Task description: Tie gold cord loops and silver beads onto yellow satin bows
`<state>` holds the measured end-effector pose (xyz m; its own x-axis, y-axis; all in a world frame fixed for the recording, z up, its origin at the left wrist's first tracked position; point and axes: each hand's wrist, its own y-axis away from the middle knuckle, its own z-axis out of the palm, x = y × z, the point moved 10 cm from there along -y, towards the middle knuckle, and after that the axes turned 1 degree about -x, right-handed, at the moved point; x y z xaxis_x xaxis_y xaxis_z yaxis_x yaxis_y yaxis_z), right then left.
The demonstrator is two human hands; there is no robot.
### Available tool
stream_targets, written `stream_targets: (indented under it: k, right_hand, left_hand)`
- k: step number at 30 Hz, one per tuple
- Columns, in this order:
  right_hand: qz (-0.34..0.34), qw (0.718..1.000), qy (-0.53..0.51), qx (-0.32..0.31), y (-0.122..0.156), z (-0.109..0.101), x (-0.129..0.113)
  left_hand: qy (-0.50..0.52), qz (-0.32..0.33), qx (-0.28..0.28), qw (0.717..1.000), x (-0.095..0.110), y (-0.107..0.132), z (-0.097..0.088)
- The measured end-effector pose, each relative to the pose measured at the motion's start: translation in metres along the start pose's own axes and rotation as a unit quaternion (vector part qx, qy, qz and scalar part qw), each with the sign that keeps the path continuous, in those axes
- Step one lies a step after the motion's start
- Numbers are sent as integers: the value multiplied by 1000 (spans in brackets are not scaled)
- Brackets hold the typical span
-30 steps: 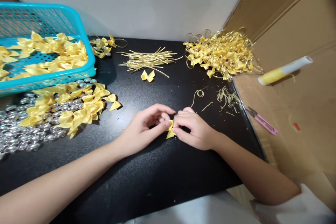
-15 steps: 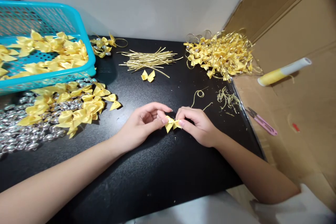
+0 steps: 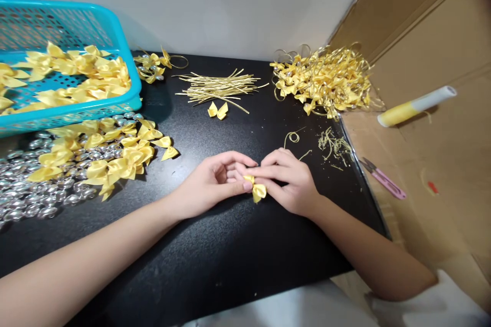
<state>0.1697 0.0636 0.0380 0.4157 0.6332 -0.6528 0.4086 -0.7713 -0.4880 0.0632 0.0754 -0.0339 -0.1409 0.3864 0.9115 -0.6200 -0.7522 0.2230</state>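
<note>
A small yellow ribbon bow (image 3: 258, 190) is pinched between both my hands over the middle of the black table (image 3: 215, 245). My left hand (image 3: 209, 181) grips its left end with thumb and fingers closed. My right hand (image 3: 289, 179) closes over its right side, index finger laid across toward the left hand. Part of the bow is hidden under my fingers.
A teal basket (image 3: 76, 107) of yellow bows sits back left, with loose bows (image 3: 115, 156) and silver beads (image 3: 34, 199) in front. Gold wire strips (image 3: 217, 87), a single bow (image 3: 217, 110), a heap of wired bows (image 3: 326, 79), pink snips (image 3: 383, 178) and a yellow-white tube (image 3: 416, 106) lie around.
The bow was held out flat between my fingertips; now my hands have closed together and the bow hangs turned downward under my fingers.
</note>
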Motion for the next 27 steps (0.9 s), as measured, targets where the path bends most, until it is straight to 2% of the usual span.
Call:
stream_targets:
  k: [3,7,11,13,17,19,27]
  right_hand:
    - [62,995,-70,22,0,-6,8]
    - [73,994,-80,-22,-1,4,8]
    - [105,987,-100,-72,-1,13,15]
    - [104,985,-100,-89,-1,14,15]
    - [96,984,-97,-117,-1,16,13]
    - [100,982,-101,-128,0,18,14]
    - [102,977,-112,-147,2,25,12]
  left_hand:
    - [14,42,48,998,6,0,-8]
    - [5,72,59,996,11,1,-10]
    - [-142,103,60,983,22,5,-12]
    - [-254,136,46,956,31,8,-8]
    - [-431,198,2,880,45,12,7]
    - [-460,200,-15,865,45,12,11]
    - [-519,140,-21,843,36,10,12]
